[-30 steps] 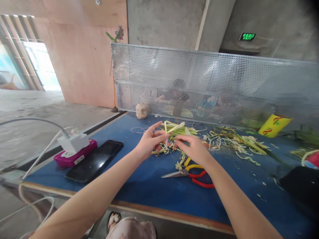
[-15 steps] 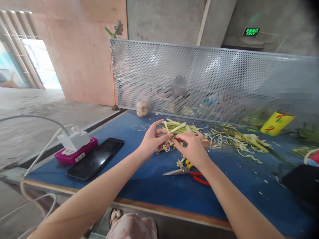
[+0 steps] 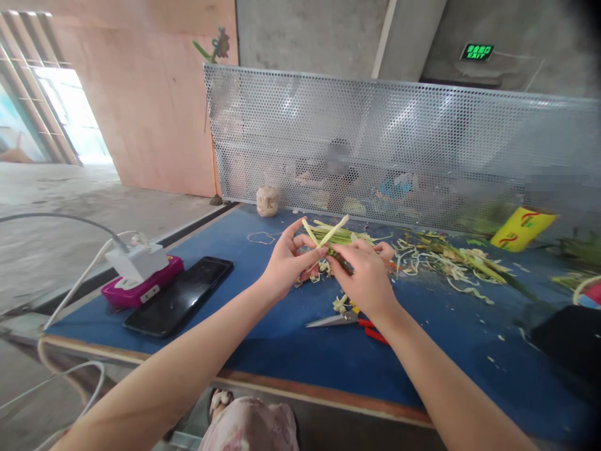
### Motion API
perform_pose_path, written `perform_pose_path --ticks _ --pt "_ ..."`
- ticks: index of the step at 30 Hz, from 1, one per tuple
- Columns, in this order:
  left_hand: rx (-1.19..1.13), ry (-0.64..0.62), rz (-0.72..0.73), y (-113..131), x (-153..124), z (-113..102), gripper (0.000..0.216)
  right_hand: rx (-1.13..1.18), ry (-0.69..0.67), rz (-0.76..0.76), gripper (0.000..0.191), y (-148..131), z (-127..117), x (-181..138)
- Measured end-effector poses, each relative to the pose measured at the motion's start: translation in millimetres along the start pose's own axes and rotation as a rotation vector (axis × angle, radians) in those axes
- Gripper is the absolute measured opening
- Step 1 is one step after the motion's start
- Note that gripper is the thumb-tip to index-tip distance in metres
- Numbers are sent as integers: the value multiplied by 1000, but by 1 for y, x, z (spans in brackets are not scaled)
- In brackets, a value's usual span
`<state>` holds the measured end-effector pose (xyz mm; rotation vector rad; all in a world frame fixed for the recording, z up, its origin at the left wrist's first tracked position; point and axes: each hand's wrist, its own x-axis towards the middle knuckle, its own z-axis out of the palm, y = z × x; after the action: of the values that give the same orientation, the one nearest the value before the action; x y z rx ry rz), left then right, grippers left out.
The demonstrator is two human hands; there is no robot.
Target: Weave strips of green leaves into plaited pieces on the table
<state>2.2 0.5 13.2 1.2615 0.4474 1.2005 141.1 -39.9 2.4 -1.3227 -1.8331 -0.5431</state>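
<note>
Above the blue table, my left hand [image 3: 290, 258] pinches pale green plant strips [image 3: 337, 230] between thumb and fingers. Two strip ends stick up from the grip and spread apart in a V. My right hand [image 3: 365, 268] closes on the same piece from the other side, its thumb and forefinger meeting my left fingertips. A darker greenish part shows under the right fingers; its exact shape is partly hidden. Behind the hands lies a bundle of green stalks [image 3: 361, 238]. Below my right hand rest scissors [image 3: 335, 320] with red handles, partly covered by the wrist.
Peeled plant scraps [image 3: 451, 260] litter the right side. A yellow packet [image 3: 523, 230] leans near the perforated metal screen [image 3: 291, 134]. A black phone [image 3: 181, 297] and a purple power strip [image 3: 141, 285] with a white plug lie left. A pale lump [image 3: 267, 202] stands behind.
The held strip ends have tilted up into a steeper V. My right fingers have shifted slightly at the pinch, with the right wrist covering more of the scissor handles.
</note>
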Motion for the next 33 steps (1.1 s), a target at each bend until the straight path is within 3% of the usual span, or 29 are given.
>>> perform_pose_path --ticks 10,13,20,26,33 --pt "12 59 50 -4 0 -3 80 83 15 118 22 0 4 1" --pt "-28 93 16 -5 3 -6 76 113 -4 55 39 4 5 2" --pt "-49 63 -94 -11 1 -3 73 -119 -27 -80 23 5 3 0" --pt "-28 83 -86 -12 -2 0 75 -372 83 -240 23 4 3 -1" --pt "-2 73 -53 -9 -3 -2 79 -285 100 -210 21 3 3 -1"
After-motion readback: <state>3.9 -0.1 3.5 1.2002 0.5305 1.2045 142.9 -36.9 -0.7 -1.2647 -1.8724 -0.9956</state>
